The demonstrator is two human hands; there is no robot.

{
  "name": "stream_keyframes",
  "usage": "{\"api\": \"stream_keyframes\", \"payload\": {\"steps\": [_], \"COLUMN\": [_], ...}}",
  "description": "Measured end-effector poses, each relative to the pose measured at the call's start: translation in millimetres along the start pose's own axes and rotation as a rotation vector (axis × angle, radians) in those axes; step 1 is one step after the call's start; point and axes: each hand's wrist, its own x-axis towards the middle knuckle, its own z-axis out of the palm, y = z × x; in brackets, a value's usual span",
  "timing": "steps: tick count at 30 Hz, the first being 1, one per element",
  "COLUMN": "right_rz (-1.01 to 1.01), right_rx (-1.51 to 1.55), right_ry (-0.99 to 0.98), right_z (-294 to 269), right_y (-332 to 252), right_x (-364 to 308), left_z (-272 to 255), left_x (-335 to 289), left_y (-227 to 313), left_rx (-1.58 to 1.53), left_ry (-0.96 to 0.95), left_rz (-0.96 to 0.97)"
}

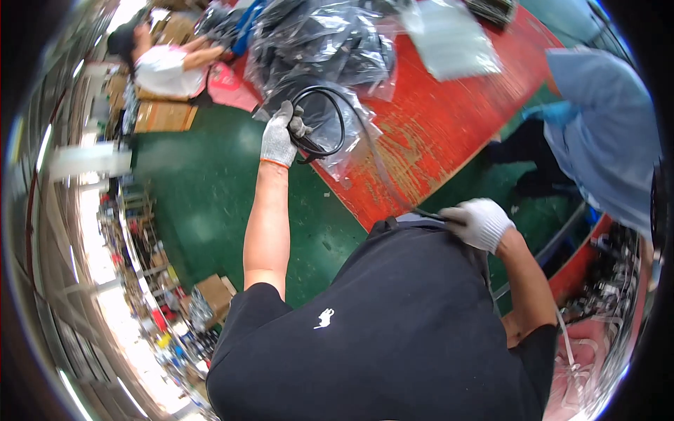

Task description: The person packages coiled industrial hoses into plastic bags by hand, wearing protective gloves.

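A black cable (343, 125) hangs in loops from my left hand (283, 132), which wears a white knit glove with an orange cuff. The fingers of that hand are closed round the coil, held out over the corner of the red table. From the loops, a single strand crosses above the worn tabletop toward my right hand (480, 223). Also gloved in white, my right hand grips this strand close to my waist, at the table's near edge. The cable's ends cannot be made out.
Clear plastic bags with dark contents (316, 49) are heaped on the red table (421, 133), beside a stack of clear bags (453, 42). One person (168, 70) works at far left; another in light blue (604, 126) stands at right. Cardboard boxes (165, 116) sit on the green floor.
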Motion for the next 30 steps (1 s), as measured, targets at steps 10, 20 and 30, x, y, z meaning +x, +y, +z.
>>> {"api": "stream_keyframes", "payload": {"steps": [10, 20, 30], "right_rz": [-0.221, -0.139, 0.546], "right_rx": [0.315, 0.171, 0.165], "right_ry": [0.481, 0.592, 0.384], "right_z": [-94.8, -47.5, 137.9], "right_y": [-25.4, 59.4, 141.4], "right_x": [71.4, 103.1, -130.4], "left_z": [136.6, 179.4, 15.4], "left_x": [-63.6, -94.1, 1.1], "left_y": [-34.9, -25.0, -50.8], "left_rx": [0.160, 0.042, -0.506], "left_ry": [-0.311, -0.535, 0.076], "left_rz": [-0.203, -0.502, -0.501]}}
